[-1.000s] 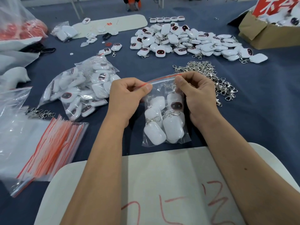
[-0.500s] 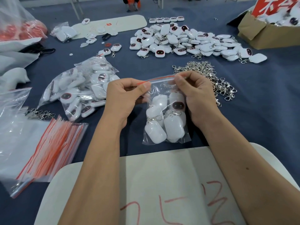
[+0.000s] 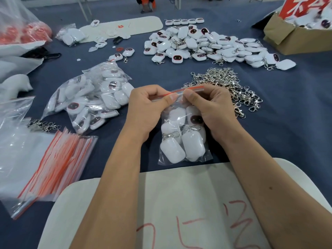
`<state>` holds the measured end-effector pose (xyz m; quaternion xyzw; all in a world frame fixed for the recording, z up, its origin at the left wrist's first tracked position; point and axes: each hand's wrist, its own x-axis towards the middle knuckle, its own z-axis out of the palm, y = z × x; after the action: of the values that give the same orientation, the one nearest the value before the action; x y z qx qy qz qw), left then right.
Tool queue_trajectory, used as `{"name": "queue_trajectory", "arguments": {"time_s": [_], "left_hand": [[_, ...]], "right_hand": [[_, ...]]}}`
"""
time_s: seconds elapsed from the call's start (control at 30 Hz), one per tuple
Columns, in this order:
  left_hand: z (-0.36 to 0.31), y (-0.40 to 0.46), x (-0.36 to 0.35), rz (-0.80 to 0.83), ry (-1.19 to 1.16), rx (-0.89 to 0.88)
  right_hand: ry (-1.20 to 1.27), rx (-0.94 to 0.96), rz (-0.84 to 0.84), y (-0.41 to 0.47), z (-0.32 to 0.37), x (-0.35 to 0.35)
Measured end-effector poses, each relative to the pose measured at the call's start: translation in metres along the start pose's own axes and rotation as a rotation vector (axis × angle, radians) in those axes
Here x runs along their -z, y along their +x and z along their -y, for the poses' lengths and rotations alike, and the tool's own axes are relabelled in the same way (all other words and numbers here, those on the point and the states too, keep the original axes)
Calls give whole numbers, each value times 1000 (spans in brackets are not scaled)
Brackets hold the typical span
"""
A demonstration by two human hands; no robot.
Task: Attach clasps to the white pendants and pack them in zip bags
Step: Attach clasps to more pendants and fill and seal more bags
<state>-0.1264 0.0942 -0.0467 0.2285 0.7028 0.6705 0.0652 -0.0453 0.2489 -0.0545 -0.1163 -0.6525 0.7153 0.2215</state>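
A small clear zip bag (image 3: pixel 183 141) with a red seal strip hangs between my hands over the blue table. It holds several white pendants with metal clasps. My left hand (image 3: pixel 147 106) pinches the seal strip near its middle. My right hand (image 3: pixel 213 108) pinches the strip just to the right, thumbs nearly touching. A pile of loose white pendants (image 3: pixel 206 45) lies at the back. A heap of silver clasps (image 3: pixel 228 85) sits behind my right hand.
Filled bags of pendants (image 3: pixel 93 97) lie to the left. A stack of empty red-striped zip bags (image 3: pixel 53 164) sits at the near left. A white board with red marks (image 3: pixel 179 209) lies under my forearms. A cardboard box (image 3: pixel 294 35) stands at the far right.
My left thumb has slid right along the seal strip toward my right hand, so both thumbs now meet near the middle. The bag stays in place.
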Motion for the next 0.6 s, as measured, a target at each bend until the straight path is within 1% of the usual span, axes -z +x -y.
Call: {"name": "queue_trajectory", "arguments": {"time_s": [0.2, 0.3, 0.37, 0.5, 0.6], "left_hand": [[0, -1, 1, -24, -19, 27], [1, -3, 1, 33, -20, 9], [0, -3, -1, 55, 13, -21], [1, -1, -2, 3, 99, -29], [3, -1, -3, -15, 94, -5]], "right_hand": [[51, 0, 0, 2, 1, 1], [43, -14, 53, 0, 0, 2], [18, -13, 60, -1, -1, 0], [5, 22, -12, 1, -3, -1], [4, 34, -70, 3, -4, -1]]}}
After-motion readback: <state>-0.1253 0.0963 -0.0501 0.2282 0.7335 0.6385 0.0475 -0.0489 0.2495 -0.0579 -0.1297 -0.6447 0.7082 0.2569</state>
